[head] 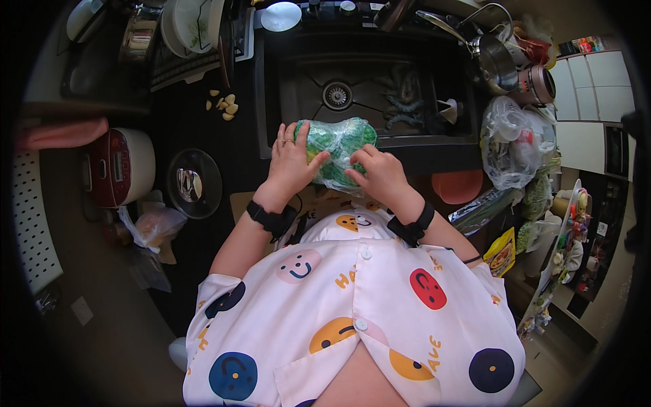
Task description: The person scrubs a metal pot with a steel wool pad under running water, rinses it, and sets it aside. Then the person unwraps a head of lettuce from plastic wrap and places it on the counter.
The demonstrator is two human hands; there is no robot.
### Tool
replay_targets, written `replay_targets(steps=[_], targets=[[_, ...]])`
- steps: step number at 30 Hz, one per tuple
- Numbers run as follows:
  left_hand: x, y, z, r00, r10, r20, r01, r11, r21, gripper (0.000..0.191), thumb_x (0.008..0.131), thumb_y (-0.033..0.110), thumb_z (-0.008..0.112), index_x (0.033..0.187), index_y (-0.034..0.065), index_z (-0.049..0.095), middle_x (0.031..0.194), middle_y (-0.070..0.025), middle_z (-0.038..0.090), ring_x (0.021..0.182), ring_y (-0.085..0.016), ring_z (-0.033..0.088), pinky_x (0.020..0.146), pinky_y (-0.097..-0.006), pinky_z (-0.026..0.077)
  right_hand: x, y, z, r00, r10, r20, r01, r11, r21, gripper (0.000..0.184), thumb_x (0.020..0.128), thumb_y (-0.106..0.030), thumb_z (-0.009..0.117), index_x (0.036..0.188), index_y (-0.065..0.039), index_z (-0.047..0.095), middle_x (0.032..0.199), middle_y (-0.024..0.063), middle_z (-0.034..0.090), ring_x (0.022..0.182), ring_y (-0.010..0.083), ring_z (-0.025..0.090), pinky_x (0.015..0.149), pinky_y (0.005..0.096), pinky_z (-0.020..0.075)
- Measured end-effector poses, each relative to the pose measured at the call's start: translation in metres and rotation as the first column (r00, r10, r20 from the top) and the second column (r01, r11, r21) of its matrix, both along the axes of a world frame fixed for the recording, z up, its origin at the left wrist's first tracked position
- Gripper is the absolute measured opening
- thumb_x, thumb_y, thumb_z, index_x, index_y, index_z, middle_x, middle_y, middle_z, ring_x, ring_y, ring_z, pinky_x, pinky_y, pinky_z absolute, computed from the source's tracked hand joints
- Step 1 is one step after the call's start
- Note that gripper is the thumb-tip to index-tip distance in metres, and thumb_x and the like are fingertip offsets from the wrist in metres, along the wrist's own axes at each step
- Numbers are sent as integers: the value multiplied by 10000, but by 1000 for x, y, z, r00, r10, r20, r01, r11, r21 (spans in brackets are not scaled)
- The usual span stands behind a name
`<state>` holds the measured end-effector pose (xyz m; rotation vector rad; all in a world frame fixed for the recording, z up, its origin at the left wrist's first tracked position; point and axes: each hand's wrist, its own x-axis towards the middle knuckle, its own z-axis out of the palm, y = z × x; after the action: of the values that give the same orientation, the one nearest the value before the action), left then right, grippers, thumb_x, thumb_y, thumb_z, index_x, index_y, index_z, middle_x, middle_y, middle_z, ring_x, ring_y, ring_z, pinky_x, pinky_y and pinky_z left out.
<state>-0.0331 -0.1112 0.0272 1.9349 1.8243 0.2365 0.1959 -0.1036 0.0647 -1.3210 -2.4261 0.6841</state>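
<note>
A clear plastic-wrapped bundle of green vegetables lies between my hands at the near edge of the black sink. Spread over its left side, my left hand holds it with the thumb near the middle. My right hand pinches the wrap at the right side with curled fingers. Inside the sink, a round metal drain shows, and several shrimp lie to its right. What kind of vegetable is wrapped cannot be told.
Peeled garlic cloves lie left of the sink, with a glass lid and a rice cooker nearer. A dish rack stands back left. On the right are a steel pot, a pink container, plastic bags and a red bowl.
</note>
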Motion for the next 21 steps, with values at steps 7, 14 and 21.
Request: replay_targets(steps=[7, 14, 21], targets=[[12, -8, -13, 985, -166, 36, 154, 961, 228, 554, 982, 306, 531, 1483, 138, 364, 1551, -125, 309, 1455, -357, 215, 1153, -604, 154, -8, 8, 9, 998, -67, 1, 65, 973, -223, 150, 797, -185, 734, 836, -77, 637, 843, 78, 615, 789, 312, 638, 694, 424, 507], [5, -3, 8, 963, -264, 63, 255, 960, 118, 503, 936, 363, 587, 1407, 213, 496, 1517, -41, 396, 1444, -362, 232, 1109, -676, 141, -7, 9, 23, 991, -109, -78, 99, 988, -121, 121, 856, -120, 680, 887, -40, 594, 859, 118, 602, 803, 333, 619, 676, 416, 498], [23, 4, 15, 981, -185, -56, 191, 973, 131, 692, 788, 540, 714, 1345, 164, 547, 1434, -59, 473, 1403, -376, 284, 1099, -626, 201, -10, 21, 18, 980, -157, -119, 142, 982, -125, 127, 880, -119, 655, 894, -36, 560, 863, 129, 604, 810, 350, 611, 685, 431, 493]])
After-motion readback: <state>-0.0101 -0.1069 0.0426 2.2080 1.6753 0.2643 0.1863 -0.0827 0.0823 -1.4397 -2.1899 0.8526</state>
